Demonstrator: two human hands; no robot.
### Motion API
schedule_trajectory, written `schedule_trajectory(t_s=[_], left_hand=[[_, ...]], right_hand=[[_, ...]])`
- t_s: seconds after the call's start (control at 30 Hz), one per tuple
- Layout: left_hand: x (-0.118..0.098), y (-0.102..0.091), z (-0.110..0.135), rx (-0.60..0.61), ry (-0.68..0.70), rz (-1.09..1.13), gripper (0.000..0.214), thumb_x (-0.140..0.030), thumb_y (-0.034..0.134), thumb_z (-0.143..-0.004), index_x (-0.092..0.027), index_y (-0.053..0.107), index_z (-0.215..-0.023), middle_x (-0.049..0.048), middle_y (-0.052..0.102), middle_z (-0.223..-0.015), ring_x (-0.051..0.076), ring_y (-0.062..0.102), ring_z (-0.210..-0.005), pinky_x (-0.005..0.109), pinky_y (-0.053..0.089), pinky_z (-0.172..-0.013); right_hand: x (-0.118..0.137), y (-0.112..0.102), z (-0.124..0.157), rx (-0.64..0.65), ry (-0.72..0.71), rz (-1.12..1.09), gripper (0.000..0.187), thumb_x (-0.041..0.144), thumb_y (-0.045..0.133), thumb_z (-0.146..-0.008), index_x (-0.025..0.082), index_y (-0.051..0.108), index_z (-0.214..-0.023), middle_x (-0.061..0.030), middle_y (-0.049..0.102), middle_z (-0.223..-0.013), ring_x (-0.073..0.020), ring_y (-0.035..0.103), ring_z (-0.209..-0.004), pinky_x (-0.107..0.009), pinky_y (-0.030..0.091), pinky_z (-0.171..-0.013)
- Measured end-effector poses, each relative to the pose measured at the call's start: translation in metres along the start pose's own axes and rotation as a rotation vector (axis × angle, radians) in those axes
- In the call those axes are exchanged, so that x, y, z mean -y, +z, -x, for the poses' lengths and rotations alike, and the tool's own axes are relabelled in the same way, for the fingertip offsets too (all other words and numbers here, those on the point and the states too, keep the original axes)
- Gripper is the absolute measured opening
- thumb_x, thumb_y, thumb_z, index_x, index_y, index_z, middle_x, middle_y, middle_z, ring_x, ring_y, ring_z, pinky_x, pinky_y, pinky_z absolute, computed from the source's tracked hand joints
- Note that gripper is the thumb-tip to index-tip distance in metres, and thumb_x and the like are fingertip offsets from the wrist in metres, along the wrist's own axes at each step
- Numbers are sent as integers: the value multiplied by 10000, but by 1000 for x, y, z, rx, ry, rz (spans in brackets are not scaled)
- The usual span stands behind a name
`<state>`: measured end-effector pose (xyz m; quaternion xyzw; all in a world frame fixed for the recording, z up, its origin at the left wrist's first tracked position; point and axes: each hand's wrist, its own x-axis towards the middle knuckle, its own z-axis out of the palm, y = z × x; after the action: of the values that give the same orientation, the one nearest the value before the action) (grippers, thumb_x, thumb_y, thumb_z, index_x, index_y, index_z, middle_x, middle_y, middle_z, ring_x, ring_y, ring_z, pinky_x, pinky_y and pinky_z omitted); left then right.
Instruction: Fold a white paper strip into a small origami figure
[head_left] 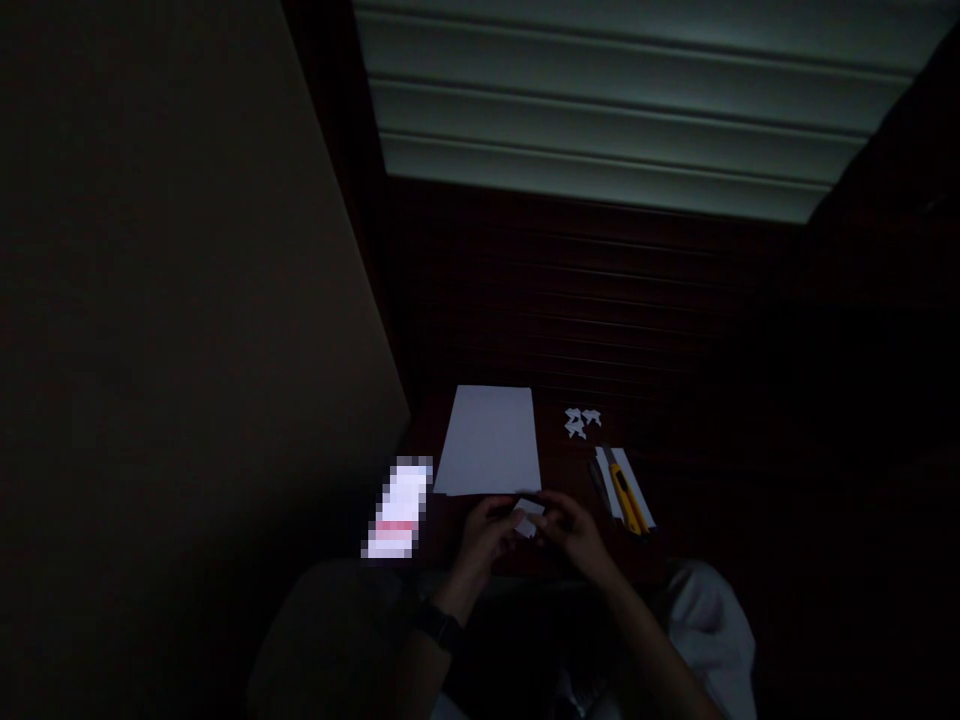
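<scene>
Between both hands, near the front edge of the dark table, is a small piece of folded white paper. My left hand pinches its left side, thumb on top. From the right, my right hand grips the other side with thumb and fingers. Just beyond the hands lies a stack of white paper sheets. Several small folded paper figures sit together to the right of the stack. The room is dim, so the exact folds in the held paper cannot be made out.
To the right, a yellow box cutter lies on white paper strips, with a dark slim object alongside. A lit, blurred phone screen is at the left. A wall rises at left; slatted shutters stand behind the table.
</scene>
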<state>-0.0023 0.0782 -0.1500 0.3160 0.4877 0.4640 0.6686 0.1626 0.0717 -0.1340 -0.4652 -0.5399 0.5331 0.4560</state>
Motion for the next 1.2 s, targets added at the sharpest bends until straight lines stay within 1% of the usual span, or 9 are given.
schedule_trajectory(t_s=[0.1, 0.2, 0.27, 0.4, 0.47, 0.67, 0.87, 1.03, 1.2], left_hand=[[1, 0, -1, 11, -9, 42, 370, -294, 732, -607, -133, 576, -901, 79, 647, -786, 158, 627, -655, 234, 484, -558], [2, 0, -1, 25, -16, 65, 351, -292, 731, -610, -132, 586, -886, 89, 648, -820, 164, 631, -683, 254, 502, -597], [2, 0, 0, 27, -15, 64, 345, -310, 718, -626, -136, 591, -895, 91, 647, -836, 162, 630, -686, 267, 509, -614], [3, -2, 1, 8, -28, 21, 344, -358, 677, -659, -148, 599, -920, 72, 644, -745, 144, 615, -606, 267, 506, -563], [3, -3, 0, 15, -47, -5, 343, -360, 661, -668, -154, 599, -935, 67, 643, -721, 138, 606, -568, 260, 496, -530], [3, -4, -1, 28, -44, -10, 306, -326, 651, -670, -158, 601, -922, 75, 649, -767, 143, 613, -601, 249, 484, -538], [4, -2, -2, -16, -28, -6, 291, -345, 672, -644, -146, 615, -849, 40, 624, -663, 121, 584, -548, 215, 453, -492], [6, -2, -4, -39, -40, -3, 271, -321, 677, -624, -154, 619, -829, 35, 637, -675, 113, 581, -538, 207, 444, -491], [4, -2, -3, -25, -47, 5, 268, -329, 664, -641, -156, 615, -840, 38, 642, -689, 116, 588, -551, 221, 456, -514]], right_hand=[[0, -1, 0, 72, 11, -13, 354, 396, 590, -748, 180, 615, -1026, -32, 646, -760, -141, 564, -601, -257, 448, -573], [-4, -2, 1, 100, 16, 0, 281, 387, 590, -746, 182, 670, -923, -54, 653, -880, -165, 572, -700, -272, 447, -628], [-7, -3, 2, 94, 22, 2, 257, 353, 626, -722, 185, 678, -908, -44, 653, -844, -166, 563, -721, -266, 432, -645], [-10, -6, 5, 109, 82, -38, 332, 279, 719, -629, 187, 667, -943, 7, 600, -672, -119, 506, -600, -222, 379, -555], [-11, -8, 6, 119, 102, -66, 344, 260, 734, -611, 182, 667, -939, 21, 575, -635, -104, 481, -571, -213, 358, -536], [-15, -8, 4, 171, 113, -121, 389, 257, 752, -581, 177, 664, -951, 17, 586, -643, -104, 479, -568, -222, 361, -550], [-17, -4, 4, 43, 119, -73, 261, 307, 719, -626, 164, 702, -844, 13, 585, -618, -99, 474, -555, -223, 359, -555], [-15, -3, 5, 65, 125, -110, 321, 282, 753, -575, 180, 696, -874, 20, 590, -624, -105, 487, -566, -228, 375, -569], [-19, -2, 4, 24, 122, -104, 304, 284, 756, -564, 181, 701, -845, 10, 607, -641, -120, 508, -584, -239, 396, -581]])
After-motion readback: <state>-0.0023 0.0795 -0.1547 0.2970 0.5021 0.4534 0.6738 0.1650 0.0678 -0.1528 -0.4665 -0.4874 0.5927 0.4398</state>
